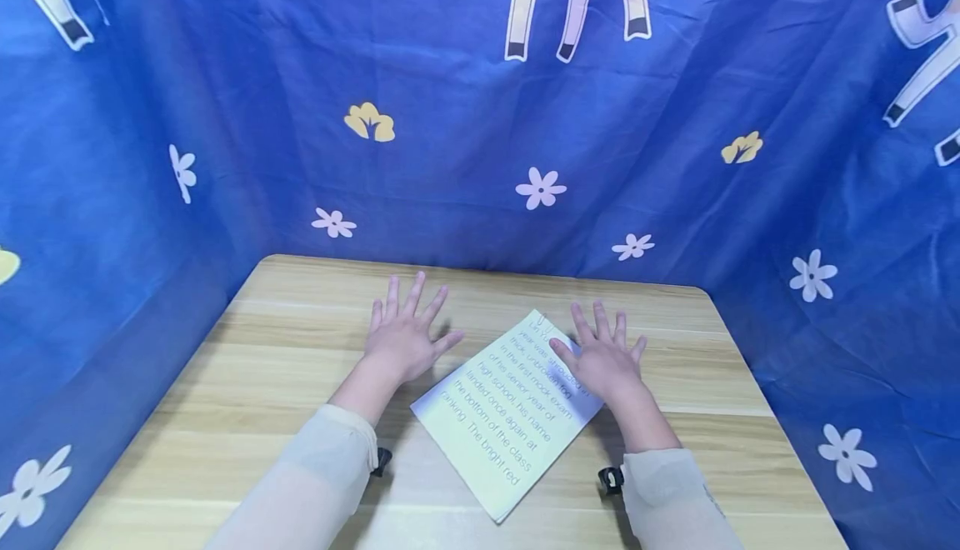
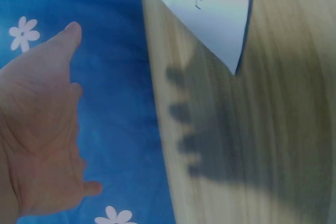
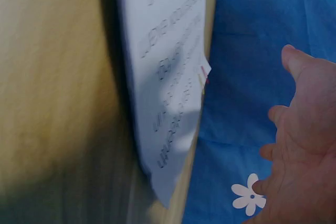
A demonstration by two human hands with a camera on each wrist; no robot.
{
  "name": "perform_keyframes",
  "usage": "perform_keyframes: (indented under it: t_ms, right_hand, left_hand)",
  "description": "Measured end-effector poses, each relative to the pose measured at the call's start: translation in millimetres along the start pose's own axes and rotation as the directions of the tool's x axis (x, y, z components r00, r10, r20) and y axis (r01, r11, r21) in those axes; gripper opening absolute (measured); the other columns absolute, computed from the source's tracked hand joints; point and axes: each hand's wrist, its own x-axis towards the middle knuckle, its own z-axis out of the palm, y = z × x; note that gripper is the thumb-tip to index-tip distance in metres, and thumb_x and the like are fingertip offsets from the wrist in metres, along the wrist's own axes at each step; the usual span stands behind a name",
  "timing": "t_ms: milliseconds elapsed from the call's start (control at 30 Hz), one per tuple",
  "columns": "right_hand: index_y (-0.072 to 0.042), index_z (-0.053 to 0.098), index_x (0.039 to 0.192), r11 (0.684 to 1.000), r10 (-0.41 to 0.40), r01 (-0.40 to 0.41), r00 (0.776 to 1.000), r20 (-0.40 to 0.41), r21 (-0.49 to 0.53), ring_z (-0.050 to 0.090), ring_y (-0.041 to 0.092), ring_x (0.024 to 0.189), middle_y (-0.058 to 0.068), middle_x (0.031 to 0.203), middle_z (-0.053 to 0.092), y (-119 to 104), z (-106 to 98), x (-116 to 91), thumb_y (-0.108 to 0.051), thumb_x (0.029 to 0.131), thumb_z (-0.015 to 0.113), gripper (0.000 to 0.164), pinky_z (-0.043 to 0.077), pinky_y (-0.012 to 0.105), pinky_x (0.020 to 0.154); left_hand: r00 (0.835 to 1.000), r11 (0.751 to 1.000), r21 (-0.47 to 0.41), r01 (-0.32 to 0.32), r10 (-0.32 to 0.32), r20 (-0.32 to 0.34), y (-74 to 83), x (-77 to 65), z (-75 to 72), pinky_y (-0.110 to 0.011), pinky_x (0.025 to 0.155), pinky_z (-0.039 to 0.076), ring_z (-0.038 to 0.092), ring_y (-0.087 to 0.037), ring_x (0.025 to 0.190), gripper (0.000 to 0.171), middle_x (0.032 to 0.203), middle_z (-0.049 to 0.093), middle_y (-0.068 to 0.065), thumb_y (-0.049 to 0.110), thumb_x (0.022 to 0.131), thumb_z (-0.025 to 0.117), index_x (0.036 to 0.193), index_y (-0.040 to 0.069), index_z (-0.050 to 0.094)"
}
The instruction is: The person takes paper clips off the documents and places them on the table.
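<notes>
A stack of printed paper point(image 1: 498, 425) lies at a slant on the wooden table, with large lines of English text on its top sheet. A small paper clip point(image 1: 542, 322) sits at its far corner. To the left of the paper my left hand point(image 1: 403, 342) is spread, palm down, holding nothing. My right hand point(image 1: 606, 364), fingers also spread, hovers over the paper's right edge and hides some words. In both wrist views the left palm point(image 2: 39, 129) and right palm point(image 3: 310, 140) are bare, and the hands stand off the table.
The wooden table point(image 1: 300, 350) has rounded far corners. A blue curtain point(image 1: 450, 158) with flowers and animal figures hangs behind it and along both sides. Black wrist straps point(image 1: 611, 480) show near the sleeves.
</notes>
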Motion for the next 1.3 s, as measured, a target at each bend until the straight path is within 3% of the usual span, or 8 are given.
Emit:
perform_keyframes:
  t_ms: [400,567,700,867,1033,1167,1300]
  right_hand:
    - [-0.031,-0.001,0.176,0.994,-0.005,0.009,0.999,-0.037,0.111,-0.016,0.051,0.168,0.010,0.185,-0.011,4,-4,1,-0.080,0.104,0.036,0.094,-0.010,0.090,0.122]
    - [-0.022,0.007,0.176,0.982,0.001,0.019,0.995,-0.102,0.188,0.005,0.049,0.169,0.016,0.184,0.006,12,-3,1,-0.069,0.104,0.054,0.098,0.013,0.085,0.128]
    - [-0.012,0.018,0.174,0.969,0.016,0.018,0.991,-0.133,0.248,0.026,0.050,0.163,0.025,0.177,0.023,23,0,0,-0.055,0.105,0.062,0.093,0.030,0.074,0.129]
    - [0.001,0.037,0.164,0.959,0.063,-0.033,0.993,-0.098,0.282,0.048,0.053,0.148,0.033,0.159,0.045,41,5,-1,-0.047,0.104,0.068,0.083,0.044,0.067,0.123]
    - [0.013,0.056,0.141,0.962,0.098,-0.096,0.995,0.007,0.256,0.061,0.050,0.130,0.034,0.140,0.061,59,15,1,-0.050,0.098,0.076,0.079,0.053,0.062,0.111]
    - [0.014,0.064,0.127,0.972,0.109,-0.121,0.991,0.072,0.199,0.065,0.043,0.114,0.031,0.127,0.064,67,23,1,-0.053,0.092,0.082,0.078,0.057,0.056,0.100]
    - [0.010,0.066,0.118,0.976,0.113,-0.125,0.991,0.076,0.177,0.060,0.033,0.099,0.024,0.116,0.062,68,27,2,-0.049,0.088,0.086,0.070,0.056,0.049,0.090]
  left_hand:
    - [1.000,1.000,0.028,-0.007,0.008,-0.028,-10.0,-1.5,2.2,-0.075,0.135,-0.001,-0.017,-0.048,0.168,0.090,0.184,-0.012,-0.004,0.086,0.101,0.031,0.175,0.037,0.012]
    - [0.997,0.999,0.042,-0.011,0.014,-0.071,-20.4,-4.7,1.2,-0.077,0.134,0.002,-0.010,-0.051,0.168,0.087,0.185,-0.003,-0.008,0.083,0.103,0.033,0.175,0.035,0.017]
    - [0.998,0.999,0.034,-0.003,0.005,-0.059,-25.9,-9.0,1.5,-0.077,0.134,0.002,-0.010,-0.052,0.168,0.086,0.185,0.000,-0.010,0.080,0.104,0.036,0.175,0.036,0.014]
    - [0.999,1.000,0.029,0.002,0.000,-0.052,-28.7,-13.5,3.5,-0.078,0.133,0.004,-0.005,-0.054,0.167,0.084,0.184,0.005,-0.013,0.076,0.106,0.038,0.175,0.032,0.017]
    - [0.998,1.000,0.017,0.003,-0.002,-0.070,-30.8,-17.2,9.1,-0.079,0.132,0.010,0.004,-0.056,0.167,0.080,0.183,0.013,-0.017,0.071,0.108,0.041,0.174,0.027,0.025]
    - [0.997,1.000,0.010,0.005,-0.004,-0.081,-32.7,-19.4,14.0,-0.079,0.132,0.013,0.008,-0.056,0.166,0.077,0.182,0.017,-0.018,0.067,0.109,0.043,0.172,0.024,0.031]
    - [0.996,1.000,0.004,0.004,-0.004,-0.087,-33.5,-21.0,16.7,-0.079,0.132,0.014,0.011,-0.057,0.166,0.077,0.182,0.019,-0.018,0.067,0.109,0.044,0.171,0.024,0.033]
